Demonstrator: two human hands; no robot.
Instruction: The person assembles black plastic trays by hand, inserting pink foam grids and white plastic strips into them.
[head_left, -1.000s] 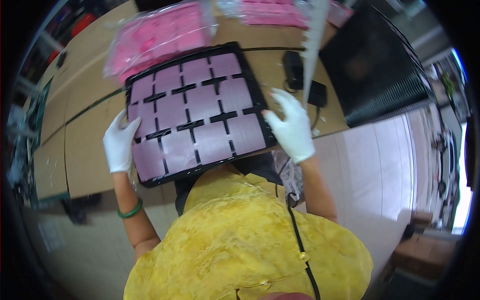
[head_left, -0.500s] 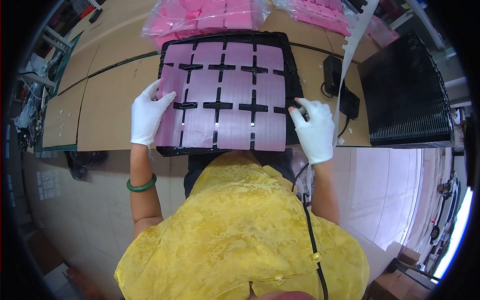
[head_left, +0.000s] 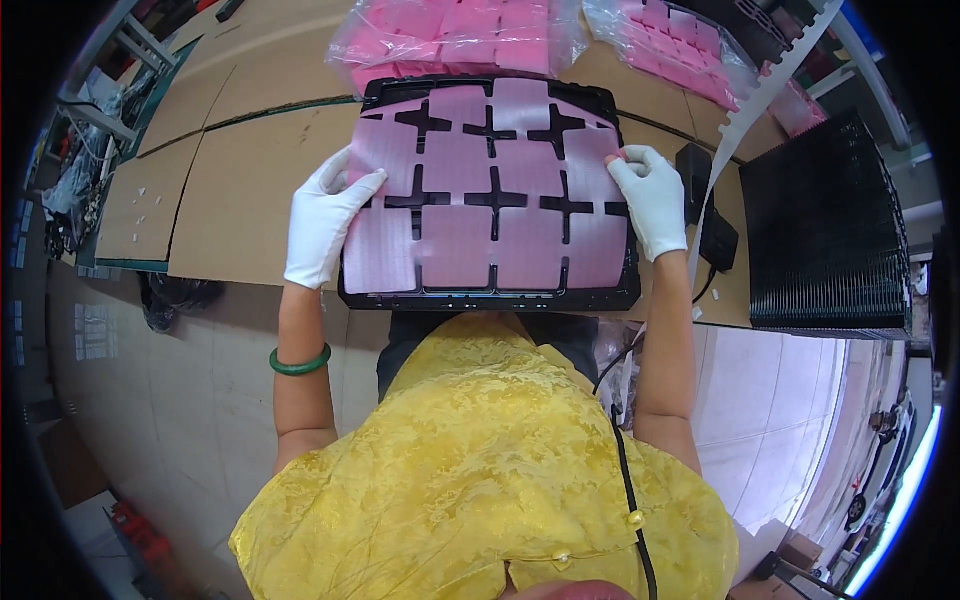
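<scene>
A thin pink foam sheet (head_left: 455, 245) with cross-shaped cutouts lies over a black plastic tray (head_left: 490, 301), whose rim shows along the front and back. The sheet bulges a little and its far corners do not cover the tray's back corners. At its left edge, my white-gloved left hand (head_left: 325, 220) pinches the foam between thumb and fingers. My right hand (head_left: 655, 200), also gloved but with bare fingertips showing, is closed on the sheet's upper right edge. Black tray surface shows through the cutouts.
Clear bags of pink foam (head_left: 460, 40) lie behind the tray, with another bag (head_left: 665, 45) to their right. A tall block of stacked black trays (head_left: 825, 230) stands at right. Nearer are a black adapter (head_left: 718, 240) with a cable and a white notched strip (head_left: 760, 100). Cardboard (head_left: 250, 190) covers the table.
My right hand has gone from the tray's right side to the sheet's right edge and grips it. The sheet has shifted on the tray, while my left hand keeps its hold. The view has shifted too.
</scene>
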